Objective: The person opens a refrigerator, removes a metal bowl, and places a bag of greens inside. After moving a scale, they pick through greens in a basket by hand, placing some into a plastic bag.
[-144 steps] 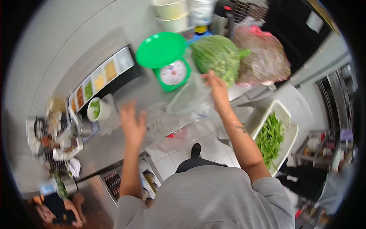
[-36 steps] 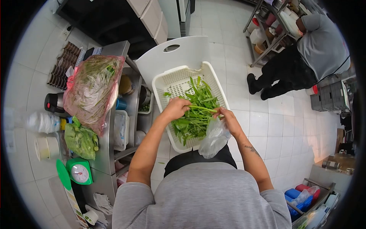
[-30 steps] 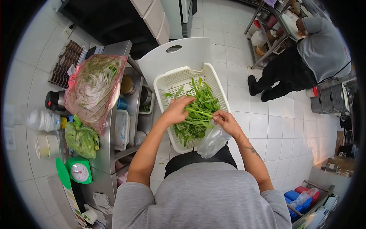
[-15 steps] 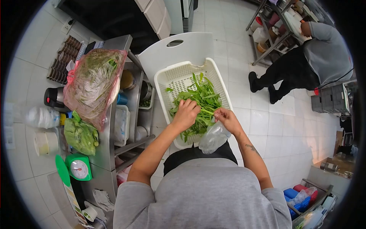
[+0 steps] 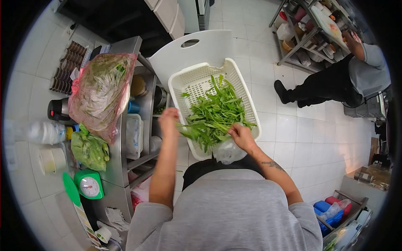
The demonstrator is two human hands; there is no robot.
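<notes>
A heap of long-stemmed leafy greens (image 5: 217, 111) lies in the white perforated plastic basket (image 5: 248, 90) in front of me. Over the basket's left rim is my left hand (image 5: 169, 120), blurred by motion, its fingers curled at the end of some greens that trail over the rim. My right hand (image 5: 242, 136) is closed in a pinch at the near right side of the heap, by the stems; what lies between its fingertips is hidden. Below that hand, a crumpled clear plastic bag (image 5: 229, 151) sits against the basket's near edge.
On my left, a steel counter (image 5: 113, 167) carries a large pink bag of greens (image 5: 100, 94), a smaller bag of leafy vegetables (image 5: 90, 151) and a green dial scale (image 5: 89, 184). A grey chair back (image 5: 209, 44) stands behind the basket. Far right, a person (image 5: 335, 79) works at a shelf rack.
My left hand has moved left from the middle of the heap to the rim, trailing greens. My right hand has shifted slightly left and down. The other person has moved right.
</notes>
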